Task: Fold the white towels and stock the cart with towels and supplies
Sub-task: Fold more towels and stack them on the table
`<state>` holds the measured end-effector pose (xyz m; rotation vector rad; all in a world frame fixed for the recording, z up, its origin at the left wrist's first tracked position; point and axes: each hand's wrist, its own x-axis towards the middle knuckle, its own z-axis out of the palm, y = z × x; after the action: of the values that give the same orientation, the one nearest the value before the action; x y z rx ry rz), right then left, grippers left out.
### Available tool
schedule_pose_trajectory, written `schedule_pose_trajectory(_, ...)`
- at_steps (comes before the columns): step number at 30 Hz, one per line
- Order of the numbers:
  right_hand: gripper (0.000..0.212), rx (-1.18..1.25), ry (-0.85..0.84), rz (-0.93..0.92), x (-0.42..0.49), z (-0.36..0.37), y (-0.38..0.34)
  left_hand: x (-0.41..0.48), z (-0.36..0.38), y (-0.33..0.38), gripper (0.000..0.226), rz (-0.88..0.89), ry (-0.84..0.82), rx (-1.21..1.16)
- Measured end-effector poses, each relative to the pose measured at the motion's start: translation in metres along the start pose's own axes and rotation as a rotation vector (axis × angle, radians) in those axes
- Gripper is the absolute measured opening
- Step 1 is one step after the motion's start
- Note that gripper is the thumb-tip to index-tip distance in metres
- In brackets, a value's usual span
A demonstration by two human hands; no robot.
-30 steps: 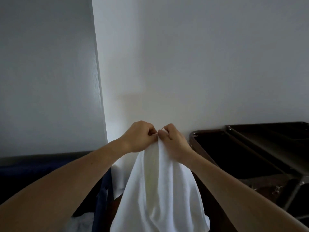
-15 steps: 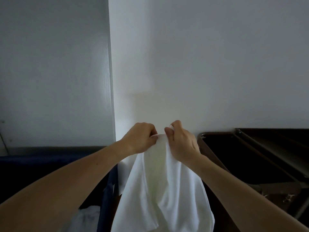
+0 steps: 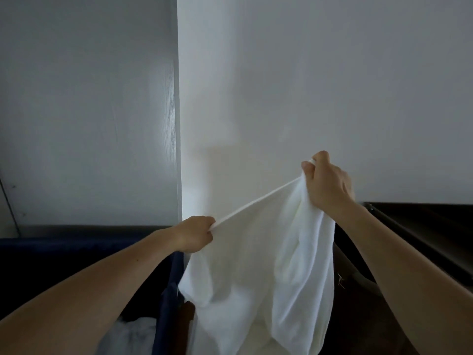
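A white towel (image 3: 256,272) hangs in front of me, its top edge pulled taut between both hands. My left hand (image 3: 194,234) grips the edge low and to the left. My right hand (image 3: 327,185) pinches the other end higher and to the right, with bunched cloth falling below it. The towel's lower part drops out of the bottom of the view. The dark cart (image 3: 419,242) stands at the right, its top tray behind my right forearm.
A dark blue fabric bin (image 3: 169,303) sits at lower left with white linen (image 3: 135,334) inside. A pale wall fills the background, with a grey panel (image 3: 87,111) on the left meeting it at a vertical edge.
My hands, pinched together at the towel's top a second ago, have drawn apart. The right hand rose to the right, the left dropped to the left, stretching the edge.
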<state>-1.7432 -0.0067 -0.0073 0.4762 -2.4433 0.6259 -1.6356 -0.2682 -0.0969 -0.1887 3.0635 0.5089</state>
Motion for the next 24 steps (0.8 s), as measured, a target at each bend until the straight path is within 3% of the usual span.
schedule_pose_trajectory(6, 0.034, 0.005, 0.061, 0.138, 0.011, -0.008, 0.037, -0.011, 0.003, -0.025, 0.025, -0.022, 0.073, 0.107)
schedule_pose_trajectory(9, 0.034, -0.003, 0.076, 0.175, 0.012, -0.012, 0.050, -0.016, 0.003, -0.042, 0.017, 0.001, 0.095, 0.092)
schedule_pose_trajectory(14, 0.034, -0.016, 0.051, 0.200, 0.009, -0.010, 0.061, -0.016, 0.004, -0.064, 0.028, 0.035, 0.186, -0.037)
schedule_pose_trajectory(17, 0.034, -0.016, 0.045, 0.197, 0.007, -0.007, 0.059, -0.015, 0.005, -0.081, 0.030, -0.033, 0.286, -0.243)
schedule_pose_trajectory(21, 0.034, 0.002, 0.052, 0.174, 0.008, -0.007, 0.054, -0.020, 0.002, -0.087, 0.025, -0.123, 0.379, -0.810)
schedule_pose_trajectory(24, 0.034, 0.036, 0.075, 0.168, 0.009, -0.007, 0.052, -0.023, 0.001, -0.083, 0.032, -0.157, 0.435, -1.079)
